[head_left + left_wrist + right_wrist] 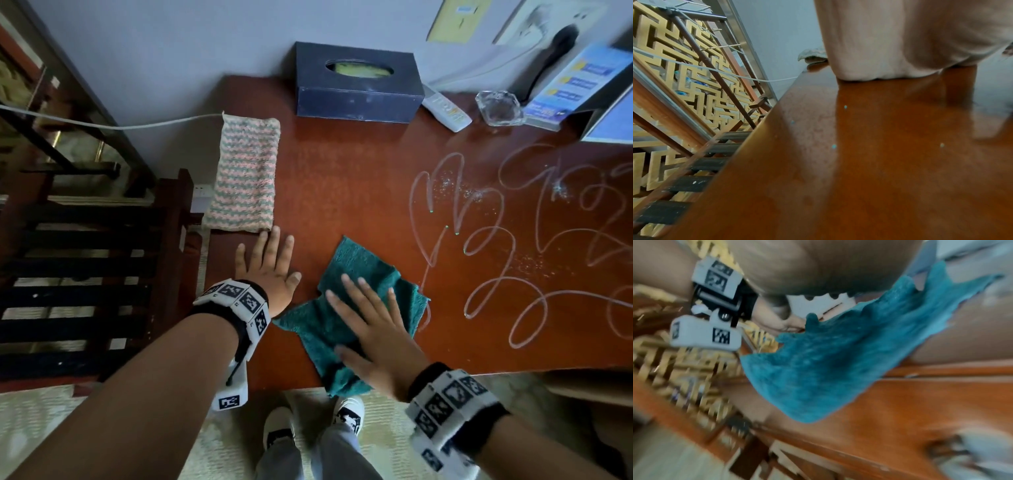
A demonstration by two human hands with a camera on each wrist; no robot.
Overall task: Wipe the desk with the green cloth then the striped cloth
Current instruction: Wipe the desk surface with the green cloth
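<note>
The green cloth (346,310) lies crumpled at the near edge of the worktop (342,171), pressed flat under the right hand (373,335) with fingers straight and spread. The left hand (270,267) is laid open just beside it, fingertips almost touching the striped cloth (245,174) at the far left.

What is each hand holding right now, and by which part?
Nothing is gripped. The right hand presses flat, fingers straight, on the middle of the green cloth. The left hand lies flat on the bare desk.
</note>
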